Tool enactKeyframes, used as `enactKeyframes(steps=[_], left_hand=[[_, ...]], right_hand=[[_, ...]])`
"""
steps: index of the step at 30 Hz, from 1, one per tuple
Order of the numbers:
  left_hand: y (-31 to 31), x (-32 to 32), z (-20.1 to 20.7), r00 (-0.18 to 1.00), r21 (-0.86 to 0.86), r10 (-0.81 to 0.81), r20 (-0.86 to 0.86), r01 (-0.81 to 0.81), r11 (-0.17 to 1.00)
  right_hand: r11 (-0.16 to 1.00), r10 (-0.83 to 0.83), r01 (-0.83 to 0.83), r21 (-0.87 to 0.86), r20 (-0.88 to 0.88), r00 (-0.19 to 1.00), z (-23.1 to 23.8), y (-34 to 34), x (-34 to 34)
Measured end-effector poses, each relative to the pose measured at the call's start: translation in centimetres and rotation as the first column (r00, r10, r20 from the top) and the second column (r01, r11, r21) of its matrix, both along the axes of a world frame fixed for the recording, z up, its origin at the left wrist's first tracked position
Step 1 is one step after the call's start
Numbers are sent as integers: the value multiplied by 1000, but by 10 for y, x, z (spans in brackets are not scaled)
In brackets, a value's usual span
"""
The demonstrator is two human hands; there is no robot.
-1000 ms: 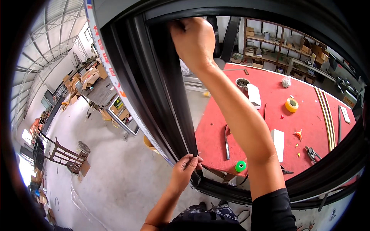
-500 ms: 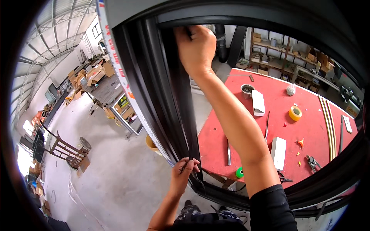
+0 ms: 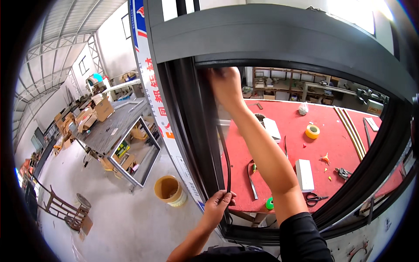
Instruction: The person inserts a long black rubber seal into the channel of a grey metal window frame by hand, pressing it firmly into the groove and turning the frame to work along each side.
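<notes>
A large dark grey window or door frame (image 3: 262,37) stands upright before me. Down low, my left hand (image 3: 217,207) pinches a thin black rubber sealing strip (image 3: 228,168) between thumb and fingers, beside the frame's left upright. From there the strip bows slightly away from the upright and runs upward. My right hand (image 3: 229,85) reaches through the opening to its upper left corner, fingers curled against the inner side of the upright. Shadow and blur hide those fingertips and whatever they may grip.
Behind the opening lies a red-topped table (image 3: 262,205) with yellow tape (image 3: 312,131), white boxes (image 3: 304,175), scissors (image 3: 315,199), pliers (image 3: 343,173) and long strips (image 3: 349,131). On the left are a bucket (image 3: 170,191), a workbench (image 3: 109,135) with cardboard boxes, and a cart (image 3: 65,214).
My view has tilted up, so the frame's top bar shows more fully. The strip now bows out from the upright above my left hand. Both hands stay near the same parts of the frame.
</notes>
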State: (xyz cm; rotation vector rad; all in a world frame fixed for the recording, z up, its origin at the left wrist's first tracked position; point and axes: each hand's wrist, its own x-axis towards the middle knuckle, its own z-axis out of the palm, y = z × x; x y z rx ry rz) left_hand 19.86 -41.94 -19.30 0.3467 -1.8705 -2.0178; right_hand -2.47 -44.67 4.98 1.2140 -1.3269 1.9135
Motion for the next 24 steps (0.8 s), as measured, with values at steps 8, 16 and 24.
enactKeyframes(steps=[8,16,24], left_hand=[[14,-22,-27,970,181,135,-200,-99,979],[12,-18,-76,997,96,65,-46,-61,994],[12,-10,-79,988,-80,131,83,-125,989]], right_hand=[[977,-204,210,37,-127,971,0,11,7],[959,-220,235,156,-105,970,-23,15,19],[934,-176,192,300,-81,981,-33,26,23]])
